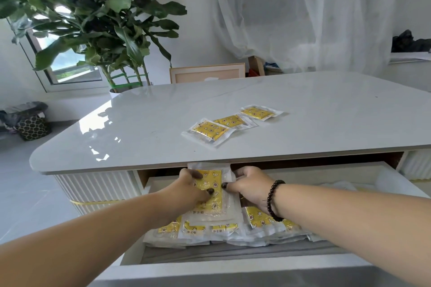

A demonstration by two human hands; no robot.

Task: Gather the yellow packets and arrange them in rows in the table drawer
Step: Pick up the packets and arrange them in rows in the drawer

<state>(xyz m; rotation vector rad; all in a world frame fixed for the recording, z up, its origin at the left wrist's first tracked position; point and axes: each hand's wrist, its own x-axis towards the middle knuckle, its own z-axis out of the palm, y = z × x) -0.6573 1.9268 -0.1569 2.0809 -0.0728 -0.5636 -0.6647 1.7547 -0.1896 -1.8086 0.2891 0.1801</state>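
In the open drawer (pixel 233 265), your left hand (pixel 193 185) and right hand (pixel 250 185) pinch the yellow packet (pixel 211 196) by its edges above the rows. It looks light, floppy and slick, so hold the clear border. Bright yellow print, transparent sleeve; three more (pixel 233 121) wait on the table (pixel 140 123).

Both bare forearms are extended forward and slightly inward, so that the two hands are brought close together, nearly touching. The left hand (pixel 194 185) is turned palm down, its fingers spread and curved, with the thumb pressed downward beneath it. The right hand (pixel 250 185) is likewise held palm down, its fingers curled inward and its thumb pointed toward the left hand. A dark beaded bracelet (pixel 275 200) is worn around the right wrist.
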